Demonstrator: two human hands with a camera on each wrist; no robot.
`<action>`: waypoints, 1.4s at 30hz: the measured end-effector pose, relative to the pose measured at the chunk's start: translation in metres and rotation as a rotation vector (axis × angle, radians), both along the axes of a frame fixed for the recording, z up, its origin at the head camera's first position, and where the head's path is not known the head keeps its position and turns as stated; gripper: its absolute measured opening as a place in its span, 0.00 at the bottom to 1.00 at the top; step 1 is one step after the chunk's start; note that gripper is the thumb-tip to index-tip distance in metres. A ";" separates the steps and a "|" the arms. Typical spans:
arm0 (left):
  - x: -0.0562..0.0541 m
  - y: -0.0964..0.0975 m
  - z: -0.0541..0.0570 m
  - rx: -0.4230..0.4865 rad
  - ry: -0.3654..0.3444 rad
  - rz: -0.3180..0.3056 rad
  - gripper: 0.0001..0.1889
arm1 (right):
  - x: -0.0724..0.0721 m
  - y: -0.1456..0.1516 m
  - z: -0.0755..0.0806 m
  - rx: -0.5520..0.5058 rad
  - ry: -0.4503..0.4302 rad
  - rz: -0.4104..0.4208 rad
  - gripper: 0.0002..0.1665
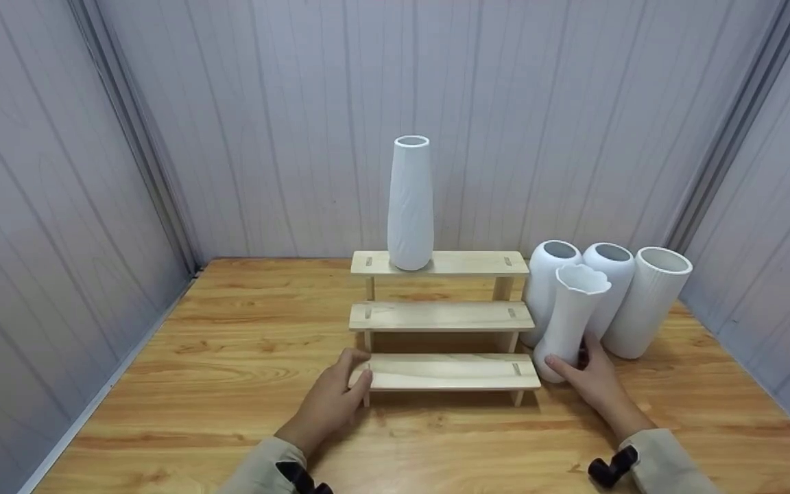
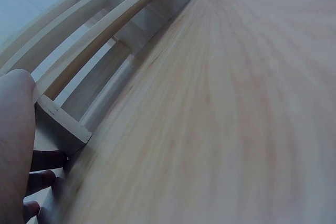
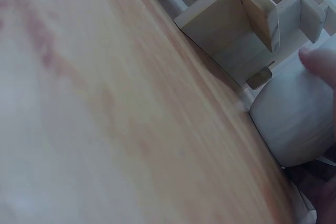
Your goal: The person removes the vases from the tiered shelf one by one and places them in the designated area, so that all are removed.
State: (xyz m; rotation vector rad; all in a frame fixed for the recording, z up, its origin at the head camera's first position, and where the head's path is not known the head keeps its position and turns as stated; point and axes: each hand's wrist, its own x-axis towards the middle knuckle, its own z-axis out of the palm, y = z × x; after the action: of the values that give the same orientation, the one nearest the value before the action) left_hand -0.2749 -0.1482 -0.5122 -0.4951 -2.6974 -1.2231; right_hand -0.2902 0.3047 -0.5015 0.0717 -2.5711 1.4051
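Observation:
A three-tier wooden stand [image 1: 446,374] stands on the table in the head view. At its lowest tier, my left hand [image 1: 326,398] grips the left end; the left wrist view has the thumb by the tier's corner and fingers [image 2: 42,181] along the side panel. My right hand [image 1: 597,384] holds a white vase with a scalloped rim [image 1: 571,315] low on its body, just right of the lowest tier. That vase tilts slightly, and its base sits at the tabletop in the right wrist view. One tall white vase [image 1: 411,206] stands upright on the top tier.
Behind the held vase stand two rounded white vases, a left one [image 1: 542,285] and a right one [image 1: 618,274], and a ribbed cylindrical vase [image 1: 652,302] farther right. The wood-grain table [image 1: 251,329] is bounded by pale panel walls [image 1: 285,123] at the back and sides.

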 end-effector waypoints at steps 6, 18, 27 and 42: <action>0.000 0.000 -0.001 0.005 0.020 0.000 0.19 | 0.002 -0.002 0.008 -0.048 0.045 -0.045 0.49; 0.001 -0.001 -0.001 0.031 -0.010 -0.017 0.19 | 0.012 -0.010 0.037 -0.267 0.264 -0.145 0.38; 0.001 0.000 -0.001 0.027 0.004 -0.010 0.18 | 0.021 -0.023 0.052 -0.295 0.335 -0.164 0.29; -0.001 -0.001 -0.001 0.012 -0.003 -0.019 0.21 | 0.037 -0.075 0.082 -0.356 0.502 -0.140 0.22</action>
State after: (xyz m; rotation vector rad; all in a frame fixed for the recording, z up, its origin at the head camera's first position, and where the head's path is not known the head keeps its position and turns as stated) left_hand -0.2754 -0.1491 -0.5131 -0.5184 -2.6917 -1.2451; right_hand -0.2529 0.2294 -0.4194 0.1615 -1.8669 1.5332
